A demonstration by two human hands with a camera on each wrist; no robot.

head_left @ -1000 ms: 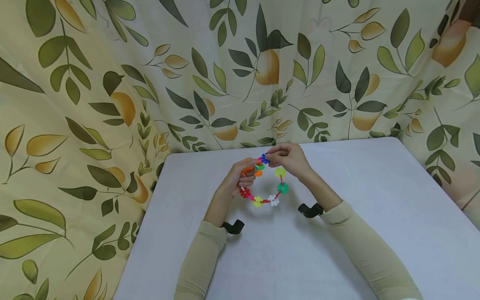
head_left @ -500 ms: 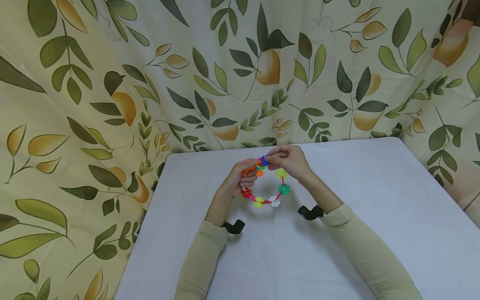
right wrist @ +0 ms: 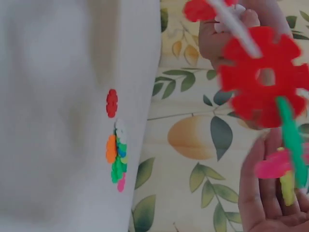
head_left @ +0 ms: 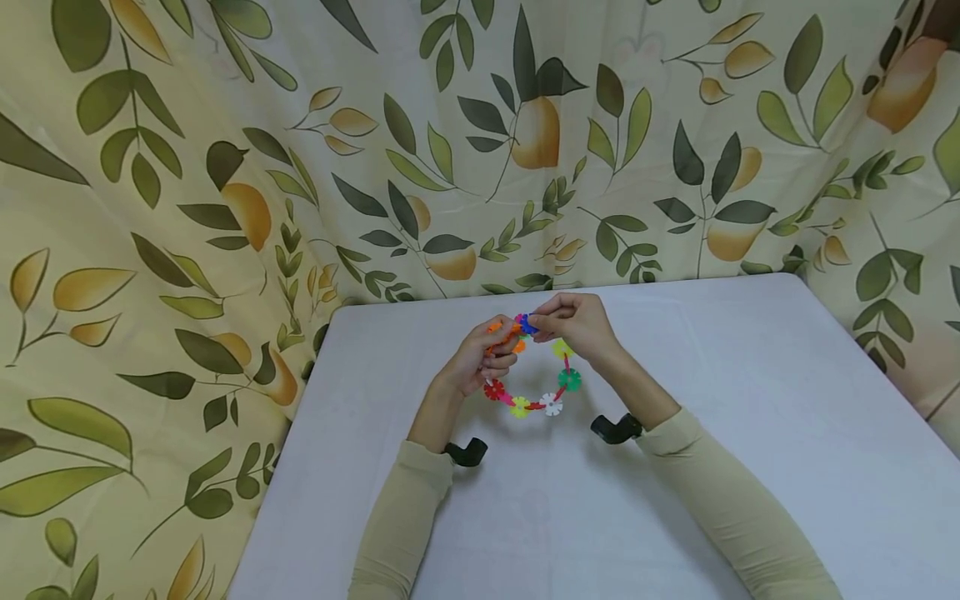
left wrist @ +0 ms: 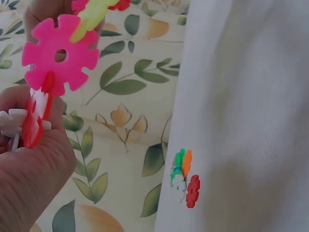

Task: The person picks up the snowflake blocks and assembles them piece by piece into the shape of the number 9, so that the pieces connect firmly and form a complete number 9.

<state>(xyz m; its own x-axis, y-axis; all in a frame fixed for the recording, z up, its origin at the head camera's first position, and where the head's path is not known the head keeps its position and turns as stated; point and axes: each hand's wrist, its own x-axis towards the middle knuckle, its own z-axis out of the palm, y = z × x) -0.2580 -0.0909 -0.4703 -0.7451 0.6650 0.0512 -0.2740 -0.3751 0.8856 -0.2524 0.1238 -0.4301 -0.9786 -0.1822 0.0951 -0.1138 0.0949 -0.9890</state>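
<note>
A ring-shaped chain of colourful notched plastic discs hangs between both hands, with a white disc [head_left: 552,404] and a green disc [head_left: 570,380] in its lower right part. My left hand [head_left: 480,358] grips its left side, fingers curled round orange discs [head_left: 504,337]. With thumb and fingertips, my right hand [head_left: 585,329] pinches a blue disc [head_left: 528,324] at the top, right beside the left fingertips. In the left wrist view, a pink disc [left wrist: 60,53] links to a red one near the hand. A red disc [right wrist: 260,72] and a green one show large in the right wrist view.
A small cluster of loose discs [left wrist: 179,169], with a red disc [left wrist: 192,191] beside it, lies on the white-covered table [head_left: 675,350] near its edge. Leaf-and-fruit patterned curtain [head_left: 480,150] stands behind and at the sides. Black curved wrist mounts [head_left: 617,429] stick out from the sleeves.
The ring has shifted slightly right and down. My left fingers have moved a little, covering more of the green pieces at the top. The right hand stays pinching the blue disc.
</note>
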